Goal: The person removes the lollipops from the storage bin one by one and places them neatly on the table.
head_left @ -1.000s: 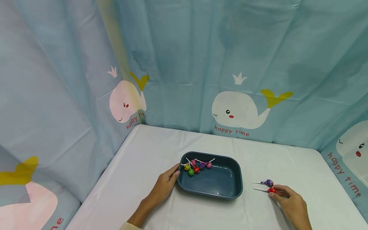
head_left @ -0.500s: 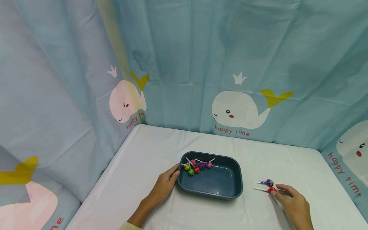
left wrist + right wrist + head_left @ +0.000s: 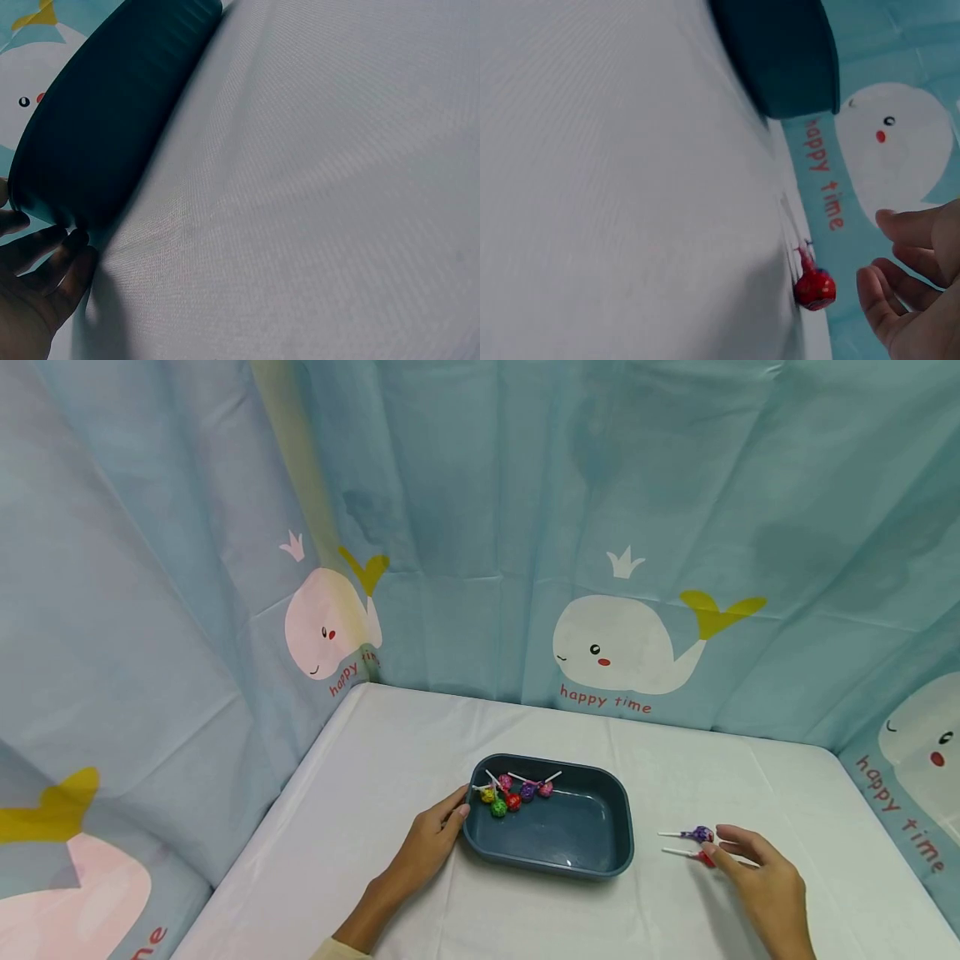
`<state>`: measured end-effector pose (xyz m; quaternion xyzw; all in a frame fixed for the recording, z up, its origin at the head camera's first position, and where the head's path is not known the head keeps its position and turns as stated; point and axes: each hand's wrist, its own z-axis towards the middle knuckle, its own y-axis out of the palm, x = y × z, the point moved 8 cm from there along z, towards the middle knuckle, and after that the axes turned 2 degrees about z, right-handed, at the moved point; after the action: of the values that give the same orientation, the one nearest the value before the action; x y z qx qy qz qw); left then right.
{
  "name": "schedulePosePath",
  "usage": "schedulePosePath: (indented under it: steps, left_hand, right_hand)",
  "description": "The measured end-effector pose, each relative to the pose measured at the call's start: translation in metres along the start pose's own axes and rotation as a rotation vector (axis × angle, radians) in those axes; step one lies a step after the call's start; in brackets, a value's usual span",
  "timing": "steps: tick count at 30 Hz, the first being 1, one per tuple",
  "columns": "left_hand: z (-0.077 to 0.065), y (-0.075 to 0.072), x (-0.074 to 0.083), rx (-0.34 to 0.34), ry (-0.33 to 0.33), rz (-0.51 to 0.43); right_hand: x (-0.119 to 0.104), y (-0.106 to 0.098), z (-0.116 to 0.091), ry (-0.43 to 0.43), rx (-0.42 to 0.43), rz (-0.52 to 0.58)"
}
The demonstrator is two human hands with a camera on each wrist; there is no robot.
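Right hand point(image 3: 934, 319), its fingers point(image 3: 911, 226) parted, is near but not touching a red lollipop point(image 3: 814, 289) on the white table point(image 3: 615, 180). Beyond: a dark tray point(image 3: 784, 56) and teal curtain point(image 3: 877, 37) with a white whale point(image 3: 896, 154).

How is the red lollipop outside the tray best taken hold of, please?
I would pinch the red lollipop by its round head, coming from above and the right: the head is thicker than the stick and points right, away from the tray. The purple lollipop lies close on the far side, leaving less room.

The dark tray point(image 3: 558, 835) holds lollipops point(image 3: 498, 809) at its left end; red point(image 3: 814, 289) and purple ones point(image 3: 702, 834) lie to its right.
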<state>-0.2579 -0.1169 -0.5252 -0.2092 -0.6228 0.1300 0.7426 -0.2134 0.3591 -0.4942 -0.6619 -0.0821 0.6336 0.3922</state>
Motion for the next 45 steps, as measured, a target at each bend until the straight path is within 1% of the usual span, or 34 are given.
schedulePosePath:
  steps: [2,4,7,12,18,23,31,36,43,45]
  left_hand:
    - [0.0,0.0,0.0,0.001,-0.001,0.002]
    - [0.0,0.0,0.0,0.001,-0.003,0.0]
    - [0.0,0.0,-0.001,-0.002,-0.002,-0.004]
    - [0.001,0.001,0.0,-0.007,0.008,-0.007]
    - [0.001,0.0,0.0,-0.003,0.016,-0.005]
    - [0.001,0.0,0.0,-0.006,0.012,-0.004]
    - [0.001,0.0,0.001,-0.002,0.016,0.012]
    - [0.001,0.0,0.002,0.002,0.034,0.02]
    - [0.001,-0.001,0.001,0.025,0.035,0.036]
    - [0.002,0.0,0.001,0.025,0.034,0.032]
  right_hand:
    - [-0.006,0.002,-0.002,-0.026,-0.006,0.065]
    - [-0.012,0.005,-0.004,-0.035,-0.02,0.125]
    - [-0.021,0.01,-0.007,-0.045,-0.033,0.174]
    - [-0.034,0.015,-0.01,-0.068,-0.027,0.158]
    - [-0.049,0.024,-0.013,-0.084,-0.051,0.153]
    - [-0.064,0.032,-0.017,-0.115,-0.067,0.194]
    - [-0.082,0.048,-0.021,-0.136,-0.099,0.266]
    - [-0.092,0.058,-0.024,-0.152,-0.13,0.3]
    - [-0.103,0.073,-0.028,-0.133,-0.179,0.338]
    - [-0.105,0.078,-0.029,-0.127,-0.19,0.333]
